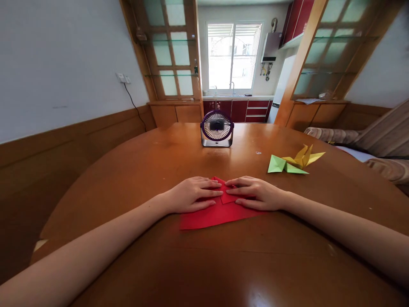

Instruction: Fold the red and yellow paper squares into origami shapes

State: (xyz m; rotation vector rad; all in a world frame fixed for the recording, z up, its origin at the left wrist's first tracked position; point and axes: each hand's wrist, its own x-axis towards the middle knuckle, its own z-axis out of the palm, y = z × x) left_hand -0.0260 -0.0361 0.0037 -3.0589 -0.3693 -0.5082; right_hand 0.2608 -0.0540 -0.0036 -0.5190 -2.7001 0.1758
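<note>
Both hands press flat on a sheet of red origami paper (217, 213) lying on a round wooden table (134, 170), near the edge closest to the person. No container is in sight on the tabletop. The left hand (191, 195) lies palm down, fingers stretched out and close together, tips resting on a folded flap at the middle of the paper. The right hand (255, 194) mirrors it from the other side, fingers extended and flat, their tips nearly meeting those of the left; neither hand grips anything. Toward the table's right edge sit a folded green paper piece (283, 165) and, touching it, a folded yellow paper figure (303, 157). A small purple desk fan (217, 128) stands at the far edge. Beyond it, a wood-framed glass partition (172, 55) opens onto a kitchen with red cabinets (249, 110) and a bright window (233, 55).
</note>
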